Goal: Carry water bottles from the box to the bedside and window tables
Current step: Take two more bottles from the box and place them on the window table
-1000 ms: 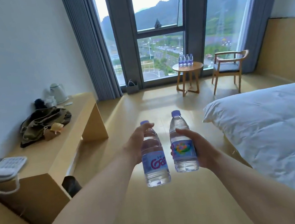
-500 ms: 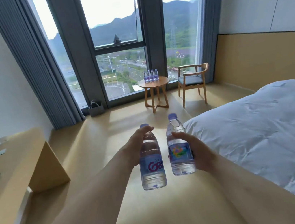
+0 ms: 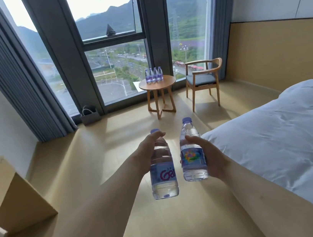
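Ahead of us a wooden armchair [image 3: 204, 80] with a grey seat cushion stands near the tall window [image 3: 114, 44]. A grey bag [image 3: 89, 116] sits by the grey curtain [image 3: 11, 78]. A white duvet [image 3: 286, 132] covers the bed at our right.

The left bottle [image 3: 162, 169] label reads "Ga".

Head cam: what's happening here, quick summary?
A person is walking through a bedroom with a water bottle in each hand. The left hand grips one bottle by its upper body; the right hand holds the second bottle around its label. Both bottles are upright and capped. Ahead, a round wooden table by the window already has four bottles standing in a row at its back edge. A chair stands beside it, and the bed is on the right.
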Action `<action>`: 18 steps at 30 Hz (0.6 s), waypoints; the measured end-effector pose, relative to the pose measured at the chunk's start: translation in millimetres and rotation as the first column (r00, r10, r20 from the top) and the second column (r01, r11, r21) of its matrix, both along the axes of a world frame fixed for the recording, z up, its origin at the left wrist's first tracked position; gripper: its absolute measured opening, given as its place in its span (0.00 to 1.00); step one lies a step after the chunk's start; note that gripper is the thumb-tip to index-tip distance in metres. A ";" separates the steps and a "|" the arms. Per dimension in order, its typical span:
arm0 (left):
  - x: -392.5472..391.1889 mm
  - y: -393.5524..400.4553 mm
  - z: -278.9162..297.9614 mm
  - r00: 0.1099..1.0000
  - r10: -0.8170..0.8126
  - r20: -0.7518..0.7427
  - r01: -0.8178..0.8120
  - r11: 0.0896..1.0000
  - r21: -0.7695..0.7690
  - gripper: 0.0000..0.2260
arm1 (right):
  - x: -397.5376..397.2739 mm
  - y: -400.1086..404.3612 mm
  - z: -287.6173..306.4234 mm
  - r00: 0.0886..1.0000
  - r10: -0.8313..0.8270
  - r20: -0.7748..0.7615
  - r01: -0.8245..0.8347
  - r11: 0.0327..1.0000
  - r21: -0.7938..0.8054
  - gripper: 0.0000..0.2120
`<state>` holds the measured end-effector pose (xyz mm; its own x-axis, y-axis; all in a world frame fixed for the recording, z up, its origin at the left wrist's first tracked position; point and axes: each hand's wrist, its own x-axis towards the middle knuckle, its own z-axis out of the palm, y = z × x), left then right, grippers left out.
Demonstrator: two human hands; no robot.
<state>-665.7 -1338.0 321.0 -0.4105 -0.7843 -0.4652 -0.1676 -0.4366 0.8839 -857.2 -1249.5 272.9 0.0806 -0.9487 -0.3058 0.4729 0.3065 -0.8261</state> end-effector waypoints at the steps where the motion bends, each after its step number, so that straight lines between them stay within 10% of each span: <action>1: -9.1 -19.5 -1.1 1.000 0.011 0.011 -0.011 1.000 -0.001 0.20 | -9.8 -20.9 -2.7 1.000 0.006 0.020 -0.006 1.000 -0.007 0.22; 18: -174.4 -316.7 16.6 0.996 0.084 -0.006 -0.084 0.996 -0.006 0.18 | -169.2 -330.2 19.2 0.995 0.011 -0.103 -0.014 0.999 -0.036 0.32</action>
<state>-840.1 -1654.7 337.5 -0.3457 -0.8188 -0.4583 -0.1260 -0.4435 0.8874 -1026.4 -1579.6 292.1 0.0624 -0.9585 -0.2782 0.3815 0.2805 -0.8808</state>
